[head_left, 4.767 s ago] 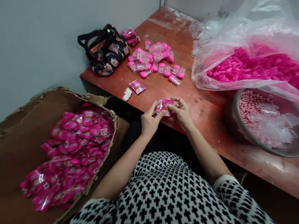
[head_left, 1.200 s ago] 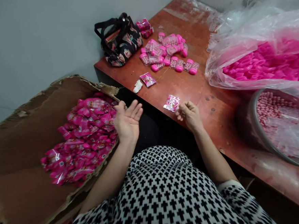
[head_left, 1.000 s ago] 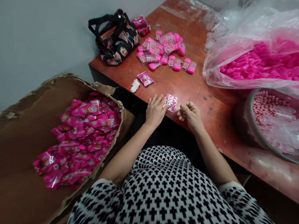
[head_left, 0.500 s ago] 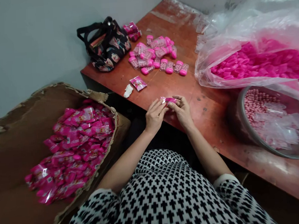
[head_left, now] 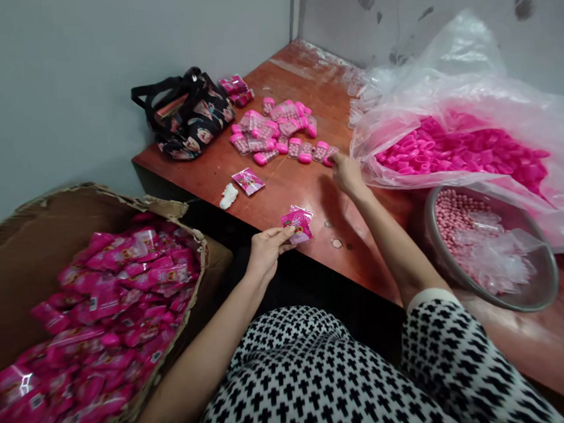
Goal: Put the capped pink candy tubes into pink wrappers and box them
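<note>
My left hand (head_left: 268,251) pinches a small pink plastic packet (head_left: 298,226) by its near edge, just above the table's front edge. Its clear top end points away from me. My right hand (head_left: 348,174) reaches to the near right end of the group of bottles, with thumb and fingers closed on a small clear bottle (head_left: 332,152) with a pink cap. The fingers partly cover that cap. Similar bottles (head_left: 286,126) filled with pink beads lie in a loose heap to the left of it. Nearer me, a flat stack of pink packets (head_left: 248,181) lies beside a crumpled white scrap (head_left: 228,195).
On the left stands a cardboard box (head_left: 202,243) of filled pink packets. A floral handbag (head_left: 193,118) sits at the table's left edge. At right are a clear bag of pink caps (head_left: 456,148) and a grey basin (head_left: 550,276) with beads and empty bottles.
My right hand has left the packet and moved forward and right to the bottles. My left hand keeps the packet, now flat side up and slightly lower left. The view has shifted.
</note>
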Motion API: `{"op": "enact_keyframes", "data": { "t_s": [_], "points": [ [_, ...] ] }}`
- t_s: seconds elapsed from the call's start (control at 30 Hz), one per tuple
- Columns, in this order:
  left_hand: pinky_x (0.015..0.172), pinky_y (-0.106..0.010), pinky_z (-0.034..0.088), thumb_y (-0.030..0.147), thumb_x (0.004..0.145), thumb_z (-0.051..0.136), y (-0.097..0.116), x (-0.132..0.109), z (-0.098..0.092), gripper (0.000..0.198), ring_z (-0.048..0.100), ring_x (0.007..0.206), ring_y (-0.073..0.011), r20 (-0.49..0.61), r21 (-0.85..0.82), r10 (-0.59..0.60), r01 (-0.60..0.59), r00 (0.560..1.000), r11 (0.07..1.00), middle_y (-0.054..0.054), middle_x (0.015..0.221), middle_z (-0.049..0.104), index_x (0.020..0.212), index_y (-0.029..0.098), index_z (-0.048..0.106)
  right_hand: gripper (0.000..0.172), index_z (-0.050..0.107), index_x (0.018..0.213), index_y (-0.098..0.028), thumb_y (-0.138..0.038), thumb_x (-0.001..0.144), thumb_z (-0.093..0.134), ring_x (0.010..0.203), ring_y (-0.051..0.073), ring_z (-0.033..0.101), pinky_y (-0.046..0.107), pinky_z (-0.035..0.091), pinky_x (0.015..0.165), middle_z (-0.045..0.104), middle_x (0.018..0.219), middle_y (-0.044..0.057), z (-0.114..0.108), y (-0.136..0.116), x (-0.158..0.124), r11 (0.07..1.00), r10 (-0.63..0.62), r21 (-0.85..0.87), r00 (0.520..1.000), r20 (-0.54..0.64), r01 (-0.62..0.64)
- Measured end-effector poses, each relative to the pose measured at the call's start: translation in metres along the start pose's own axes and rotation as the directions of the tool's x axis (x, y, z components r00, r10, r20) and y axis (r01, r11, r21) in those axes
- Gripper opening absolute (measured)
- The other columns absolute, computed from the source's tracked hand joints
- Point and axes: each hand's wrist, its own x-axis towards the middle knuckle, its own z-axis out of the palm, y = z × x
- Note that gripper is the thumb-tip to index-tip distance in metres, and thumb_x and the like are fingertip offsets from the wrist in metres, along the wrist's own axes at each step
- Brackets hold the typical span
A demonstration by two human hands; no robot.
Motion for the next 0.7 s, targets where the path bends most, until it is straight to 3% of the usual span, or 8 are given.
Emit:
{"op": "enact_keyframes", "data": {
  "t_s": [0.1, 0.2, 0.3, 0.43, 0.53, 0.6, 0.7],
  "points": [
    [0.054, -0.024, 0.052, 0.031, 0.046, 0.085, 0.004, 0.000, -0.004, 0.033, 0.061, 0.055, -0.0117, -0.038, -0.072, -0.035, 0.032, 0.999, 0.997, -0.005, 0.062, 0.067, 0.064, 0.009, 0.069, 0.042, 0.054, 0.119, -0.008, -0.008, 0.083, 0.033, 0.116, 0.028, 0.047, 0.042, 0.037, 0.094, 0.052, 0.130, 0.019, -0.007, 0.026, 0.044, 0.933, -0.170, -0.298, 0.977, 0.128, 0.202],
    [0.051, -0.022, 0.051, 0.029, 0.046, 0.085, 0.006, 0.003, -0.008, 0.031, 0.059, 0.052, -0.0103, -0.072, -0.160, -0.062, 0.050, 0.995, 0.986, -0.003, 0.059, 0.065, 0.061, 0.009, 0.066, 0.043, 0.051, 0.123, -0.008, -0.008, 0.085, 0.034, 0.119, 0.027, 0.044, 0.041, 0.035, 0.096, 0.051, 0.131, 0.018, -0.010, 0.037, 0.060, 0.849, -0.211, -0.412, 0.927, 0.310, 0.331],
    [0.051, -0.021, 0.051, 0.027, 0.052, 0.083, 0.008, 0.007, -0.009, 0.028, 0.060, 0.054, -0.0100, -0.087, -0.272, -0.090, 0.063, 0.992, 0.960, -0.003, 0.062, 0.065, 0.065, 0.009, 0.065, 0.037, 0.053, 0.121, -0.013, -0.017, 0.089, 0.034, 0.110, 0.027, 0.050, 0.040, 0.038, 0.091, 0.056, 0.123, 0.017, -0.013, 0.038, 0.051, 0.803, -0.163, -0.493, 0.920, 0.358, 0.334],
    [0.057, -0.024, 0.054, 0.021, 0.064, 0.077, 0.009, 0.009, -0.005, 0.019, 0.064, 0.060, -0.0123, -0.084, -0.421, -0.097, 0.053, 0.992, 0.906, -0.002, 0.066, 0.066, 0.071, 0.011, 0.062, 0.034, 0.056, 0.109, -0.010, -0.031, 0.092, 0.035, 0.105, 0.030, 0.053, 0.043, 0.040, 0.085, 0.059, 0.112, 0.021, -0.015, 0.031, 0.018, 0.807, -0.122, -0.531, 0.952, 0.280, 0.259],
    [0.065, -0.027, 0.055, 0.017, 0.068, 0.074, 0.009, 0.008, -0.001, 0.015, 0.065, 0.062, -0.0121, -0.111, -0.496, -0.082, 0.016, 0.990, 0.868, -0.002, 0.068, 0.066, 0.070, 0.012, 0.059, 0.035, 0.055, 0.101, -0.011, -0.035, 0.094, 0.031, 0.088, 0.026, 0.060, 0.039, 0.043, 0.076, 0.065, 0.096, 0.018, -0.012, 0.015, -0.025, 0.947, -0.082, -0.301, 0.992, 0.101, 0.109],
    [0.069, -0.028, 0.055, 0.017, 0.069, 0.073, 0.008, 0.007, 0.001, 0.015, 0.065, 0.063, -0.0116, -0.130, -0.522, -0.069, -0.009, 0.989, 0.853, -0.002, 0.068, 0.066, 0.070, 0.012, 0.059, 0.039, 0.054, 0.094, -0.015, -0.043, 0.094, 0.027, 0.065, 0.018, 0.061, 0.033, 0.046, 0.064, 0.066, 0.078, 0.009, -0.008, -0.004, -0.065, 0.998, 0.005, 0.070, 0.998, 0.058, -0.009],
    [0.073, -0.030, 0.054, 0.018, 0.070, 0.072, 0.006, 0.005, 0.005, 0.014, 0.065, 0.066, -0.0126, -0.143, -0.543, -0.063, -0.025, 0.988, 0.840, -0.003, 0.070, 0.067, 0.073, 0.012, 0.060, 0.039, 0.049, 0.085, -0.020, -0.056, 0.089, 0.033, 0.043, 0.013, 0.054, 0.024, 0.040, 0.041, 0.063, 0.064, 0.001, 0.000, -0.041, -0.130, 0.807, 0.085, 0.558, 0.973, 0.212, -0.193]
  ]
}}
